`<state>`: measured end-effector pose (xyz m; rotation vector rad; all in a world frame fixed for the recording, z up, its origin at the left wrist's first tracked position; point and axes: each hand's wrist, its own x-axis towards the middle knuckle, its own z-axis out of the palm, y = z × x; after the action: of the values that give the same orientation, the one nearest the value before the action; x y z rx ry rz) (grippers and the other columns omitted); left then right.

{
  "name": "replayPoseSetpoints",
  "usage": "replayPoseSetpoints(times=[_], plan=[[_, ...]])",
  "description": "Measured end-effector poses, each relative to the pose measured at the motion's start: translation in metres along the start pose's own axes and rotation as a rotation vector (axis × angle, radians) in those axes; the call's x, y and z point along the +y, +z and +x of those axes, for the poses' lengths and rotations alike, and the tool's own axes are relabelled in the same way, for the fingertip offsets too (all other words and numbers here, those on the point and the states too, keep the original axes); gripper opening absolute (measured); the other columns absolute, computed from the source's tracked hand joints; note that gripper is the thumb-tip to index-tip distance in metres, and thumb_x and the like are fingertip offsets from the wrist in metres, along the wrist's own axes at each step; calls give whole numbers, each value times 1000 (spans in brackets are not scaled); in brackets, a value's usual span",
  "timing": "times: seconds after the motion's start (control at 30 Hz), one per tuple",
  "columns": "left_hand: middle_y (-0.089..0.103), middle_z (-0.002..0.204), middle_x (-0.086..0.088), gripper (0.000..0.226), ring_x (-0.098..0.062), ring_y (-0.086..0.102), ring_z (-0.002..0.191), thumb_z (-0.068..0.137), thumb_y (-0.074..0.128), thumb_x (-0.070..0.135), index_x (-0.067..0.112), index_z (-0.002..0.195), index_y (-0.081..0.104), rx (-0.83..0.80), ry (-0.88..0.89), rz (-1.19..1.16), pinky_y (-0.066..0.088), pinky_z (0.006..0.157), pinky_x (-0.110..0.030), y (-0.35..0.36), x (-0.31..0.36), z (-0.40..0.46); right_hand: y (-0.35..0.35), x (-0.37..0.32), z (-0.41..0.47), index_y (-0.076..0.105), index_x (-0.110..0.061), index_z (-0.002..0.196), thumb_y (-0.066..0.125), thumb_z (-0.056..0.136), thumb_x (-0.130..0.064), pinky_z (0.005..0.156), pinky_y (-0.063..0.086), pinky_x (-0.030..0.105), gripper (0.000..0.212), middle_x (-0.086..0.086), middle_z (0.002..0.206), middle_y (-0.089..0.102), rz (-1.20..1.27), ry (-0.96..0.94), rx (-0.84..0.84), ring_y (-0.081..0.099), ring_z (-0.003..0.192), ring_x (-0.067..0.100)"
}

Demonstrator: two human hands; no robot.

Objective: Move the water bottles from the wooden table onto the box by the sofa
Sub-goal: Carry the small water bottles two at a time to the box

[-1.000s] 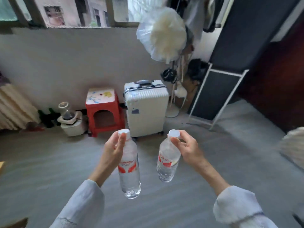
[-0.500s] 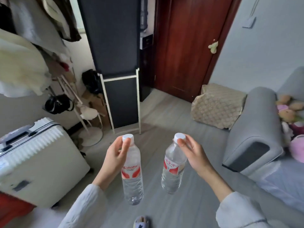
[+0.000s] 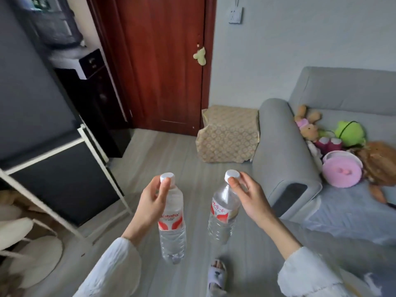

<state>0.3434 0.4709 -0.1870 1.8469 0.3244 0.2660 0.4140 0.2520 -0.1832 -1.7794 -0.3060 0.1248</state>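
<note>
Nearest the camera, two pale sleeves reached forward over the grey floor, and a slippered foot (image 3: 216,275) showed below and between them. The left hand (image 3: 150,205) was raised with its wrist low, thumb and fingers curled round the neck of the left bottle (image 3: 172,224), the thumb tip pressed just under the white cap. That bottle hung upright, its red label facing the camera. The right hand (image 3: 249,199) pinched the white cap of the right bottle (image 3: 222,211) between thumb and fingertips, the other fingers loosely bent; this bottle hung tilted, its base swung toward the left bottle.

Both bottles were in the air, well short of the box (image 3: 228,133), which stood on the floor touching the sofa (image 3: 285,159) at its armrest, in front of the red-brown door (image 3: 162,61). Soft toys (image 3: 334,144) lay on the sofa seat, beyond the armrest from the box.

Compared with half a second before, the grips were unchanged, but the view had swung right: the box sat nearer the middle and looked closer, the white suitcase had gone from view, and more of the sofa showed.
</note>
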Motion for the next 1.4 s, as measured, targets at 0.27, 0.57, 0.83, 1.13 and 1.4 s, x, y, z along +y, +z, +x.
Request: replayPoseSetpoints(times=[0.27, 0.57, 0.83, 1.13, 1.4], plan=[[67, 95, -15, 42, -25, 65, 92, 89, 39, 49, 13, 96, 58, -25, 0, -28, 52, 82, -41, 81, 29, 185, -61, 28, 184, 59, -17, 103, 55, 87, -25, 85, 42, 14, 18, -10, 97, 62, -52, 1, -9, 56, 103, 9], [66, 94, -16, 49, -27, 64, 89, 78, 37, 59, 17, 92, 59, -33, 59, 17, 51, 79, -40, 136, 49, 364, -109, 43, 364, 60, -20, 102, 58, 85, -28, 82, 44, 12, 19, -8, 99, 65, -126, 4, 28, 59, 98, 6], [62, 88, 11, 38, -7, 61, 86, 85, 49, 50, 16, 102, 58, -115, 96, 110, 49, 72, -22, 177, 34, 544, -117, 80, 536, 62, -17, 98, 64, 81, -25, 79, 47, 16, 19, -8, 92, 64, -236, 24, 106, 62, 94, 12], [63, 111, -10, 34, -24, 58, 105, 88, 52, 28, 7, 114, 53, -169, 94, 273, 46, 90, -37, 224, 38, 757, -132, 114, 727, 59, -10, 107, 65, 78, -35, 84, 50, 40, 39, 9, 108, 66, -510, 73, 141, 62, 98, 24], [62, 118, -4, 30, -29, 57, 108, 88, 50, 33, 21, 116, 51, -258, -51, 476, 45, 92, -49, 288, 24, 910, -158, 163, 892, 56, -11, 108, 61, 81, -40, 80, 48, 33, 39, 4, 109, 63, -596, 172, 34, 58, 98, 20]])
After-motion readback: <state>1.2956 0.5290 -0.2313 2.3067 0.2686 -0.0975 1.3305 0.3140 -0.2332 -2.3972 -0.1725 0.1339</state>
